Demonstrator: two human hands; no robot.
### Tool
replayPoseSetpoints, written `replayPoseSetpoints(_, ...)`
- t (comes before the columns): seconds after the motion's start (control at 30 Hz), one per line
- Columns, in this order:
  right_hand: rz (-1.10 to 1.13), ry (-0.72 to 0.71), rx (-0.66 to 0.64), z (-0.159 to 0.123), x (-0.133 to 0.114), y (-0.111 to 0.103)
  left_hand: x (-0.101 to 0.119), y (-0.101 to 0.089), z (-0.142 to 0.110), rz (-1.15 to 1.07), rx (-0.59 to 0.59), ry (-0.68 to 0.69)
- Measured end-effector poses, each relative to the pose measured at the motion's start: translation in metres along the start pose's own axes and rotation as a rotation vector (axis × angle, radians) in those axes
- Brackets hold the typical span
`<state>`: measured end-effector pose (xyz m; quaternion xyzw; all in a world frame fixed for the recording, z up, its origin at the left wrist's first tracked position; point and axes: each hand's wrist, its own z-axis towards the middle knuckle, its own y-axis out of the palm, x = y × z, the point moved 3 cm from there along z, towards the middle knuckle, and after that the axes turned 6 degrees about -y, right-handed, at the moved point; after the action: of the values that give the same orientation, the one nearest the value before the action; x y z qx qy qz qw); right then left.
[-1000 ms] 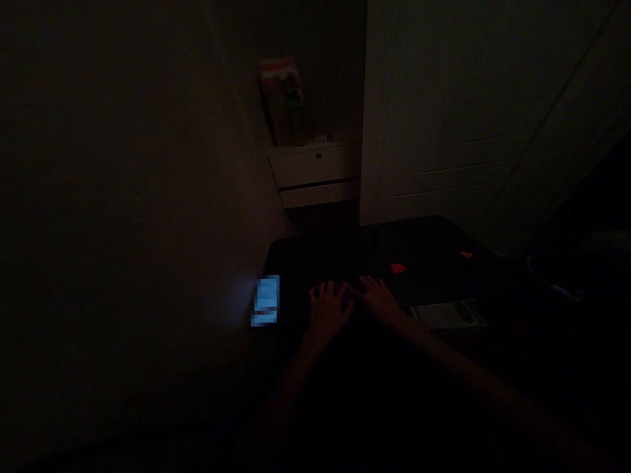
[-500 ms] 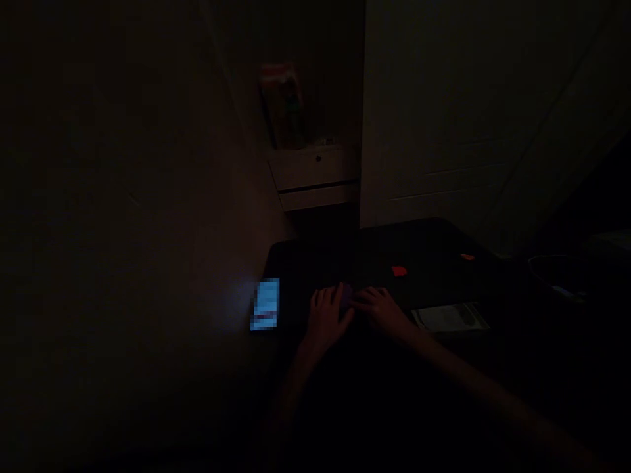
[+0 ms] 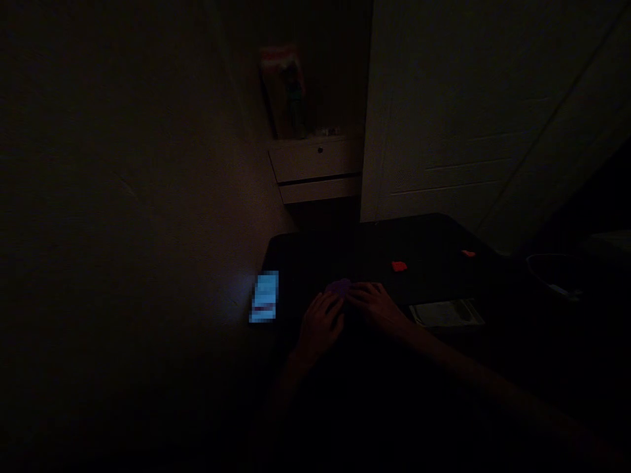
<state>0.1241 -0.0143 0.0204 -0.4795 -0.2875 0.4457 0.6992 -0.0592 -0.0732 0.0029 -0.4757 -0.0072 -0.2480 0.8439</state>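
The room is very dark. My left hand [image 3: 321, 323] and my right hand [image 3: 375, 304] rest close together on a black table [image 3: 428, 240], fingertips meeting at a small purple thing [image 3: 339, 286] that shows just beyond them. Both hands curl their fingers toward it. Whether they pinch it or only touch it is lost in the gloom. A lit phone screen [image 3: 265, 297] glows at the table's left edge, a little left of my left hand.
Two small red scraps [image 3: 399, 266] [image 3: 468, 253] lie farther back on the table. A pale packet or booklet [image 3: 447, 313] sits right of my right wrist. Behind stand a light drawer unit [image 3: 318, 169], a wall on the left, and a white panel [image 3: 444, 112].
My hands went from lying flat with spread fingers to curling together, and the purple thing has appeared at their fingertips. The left hand has drawn back slightly toward me.
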Motion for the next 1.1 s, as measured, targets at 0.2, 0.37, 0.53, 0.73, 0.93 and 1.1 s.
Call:
replayPoseSetpoints(0.2, -0.016, 0.018, 0.012, -0.004, -0.003, -0.002, 0.003, 0.001, -0.003, -0.011, 0.022, 0.002)
replayPoseSetpoints(0.37, -0.085, 0.047, 0.009, -0.001, -0.010, -0.007, 0.000, -0.001, -0.005, -0.045, -0.028, -0.006)
replayPoseSetpoints(0.53, -0.068, 0.049, -0.013, -0.003, -0.017, -0.006, 0.001, -0.003, -0.006, -0.047, 0.003, 0.026)
replayPoseSetpoints(0.73, -0.035, 0.094, -0.022, -0.011, -0.023, -0.002, 0.003, -0.002, -0.008, 0.018, -0.033, -0.057)
replayPoseSetpoints(0.93, -0.017, 0.130, -0.017, -0.009, -0.025, -0.002, 0.007, -0.004, -0.009, 0.000, -0.026, -0.021)
replayPoseSetpoints(1.1, -0.033, 0.101, -0.063, 0.001, -0.023, -0.009, 0.014, -0.003, -0.012, 0.070, -0.034, -0.063)
